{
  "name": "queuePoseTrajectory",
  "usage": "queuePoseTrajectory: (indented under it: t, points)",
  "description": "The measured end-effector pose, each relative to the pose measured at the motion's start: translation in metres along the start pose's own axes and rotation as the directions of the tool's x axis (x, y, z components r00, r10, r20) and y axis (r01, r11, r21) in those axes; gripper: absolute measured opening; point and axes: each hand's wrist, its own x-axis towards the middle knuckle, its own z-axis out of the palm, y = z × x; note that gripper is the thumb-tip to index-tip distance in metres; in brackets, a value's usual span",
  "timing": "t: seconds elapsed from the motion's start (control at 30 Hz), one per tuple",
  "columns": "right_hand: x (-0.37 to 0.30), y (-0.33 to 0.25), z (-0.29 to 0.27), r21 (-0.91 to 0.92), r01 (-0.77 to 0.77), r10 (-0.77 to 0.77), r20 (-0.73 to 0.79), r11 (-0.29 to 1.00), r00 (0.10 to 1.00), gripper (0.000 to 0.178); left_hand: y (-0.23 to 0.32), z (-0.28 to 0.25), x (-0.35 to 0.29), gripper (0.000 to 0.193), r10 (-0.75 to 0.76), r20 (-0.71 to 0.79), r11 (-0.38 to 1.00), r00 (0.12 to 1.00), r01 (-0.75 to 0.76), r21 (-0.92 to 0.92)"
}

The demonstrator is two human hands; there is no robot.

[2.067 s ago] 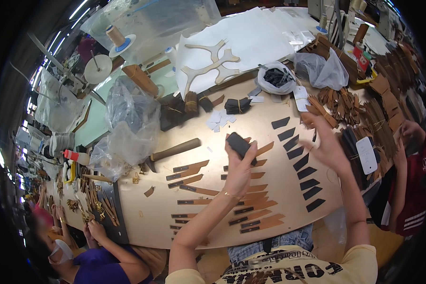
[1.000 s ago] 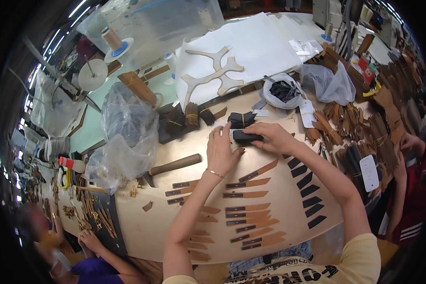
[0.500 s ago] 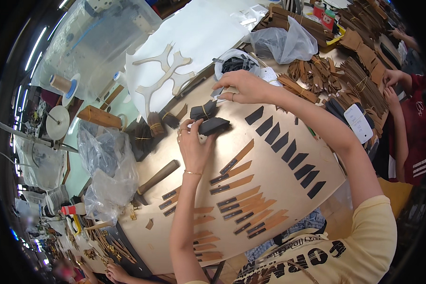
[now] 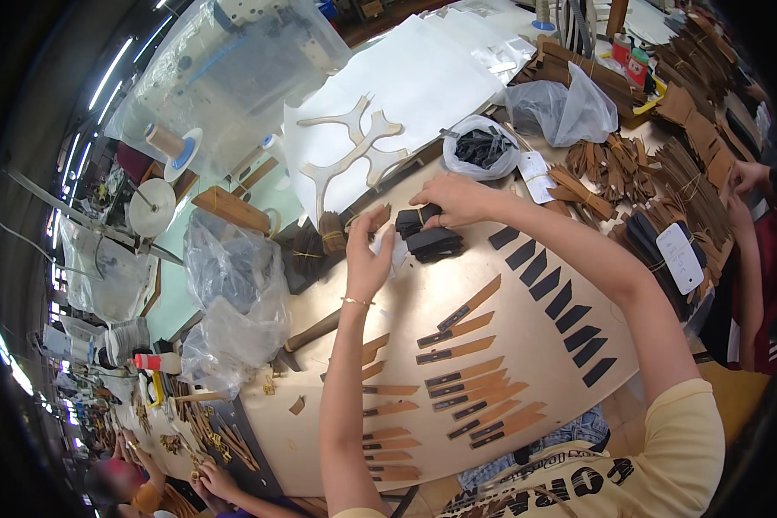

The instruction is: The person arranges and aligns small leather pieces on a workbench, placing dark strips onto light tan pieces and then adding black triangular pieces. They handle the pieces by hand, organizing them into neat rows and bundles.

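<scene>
R hand (image 4: 457,202) on blk bundle (image 4: 407,226), L forearm (image 4: 347,388) partly blocking hammer (image 4: 312,331) nr bag (image 4: 235,289).

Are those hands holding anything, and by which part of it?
The right hand appears to grip the dark bundle by its right end, between fingers and thumb. The left hand holds nothing visible.
</scene>
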Motion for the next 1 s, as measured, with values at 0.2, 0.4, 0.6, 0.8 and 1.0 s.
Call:
queuePoseTrajectory:
  t: [0.2, 0.4, 0.6, 0.8, 1.0]
  points:
    - [0.006, 0.002, -0.007, 0.012, 0.000, 0.000, 0.047, 1.000, 0.999, 0.043, -0.024, 0.018, 0.030, 0.052, -0.126, 0.044, 0.987, 0.991, 0.130, -0.091]
    - [-0.001, -0.007, -0.018, 0.094, 0.199, -0.167, -0.270, 0.975, 0.948, 0.042, -0.001, 0.005, 0.041, 0.067, -0.368, 0.168, 0.826, 0.915, 0.404, -0.393]
    - [-0.011, -0.036, -0.037, -0.260, 0.198, -0.319, -0.604, 0.945, 0.730, 0.037, 0.037, -0.012, 0.022, 0.044, -0.288, 0.290, 0.656, 0.913, 0.409, -0.635]
    - [-0.021, -0.069, -0.035, -0.236, 0.169, -0.287, -0.686, 0.957, 0.669, 0.030, 0.085, -0.013, -0.002, 0.033, -0.255, 0.211, 0.276, 0.944, 0.280, -0.920]
    - [-0.038, -0.085, -0.051, -0.625, 0.080, -0.518, -0.561, 0.777, 0.646, 0.022, 0.109, -0.022, -0.014, 0.029, -0.215, 0.221, 0.376, 0.951, 0.289, -0.880]
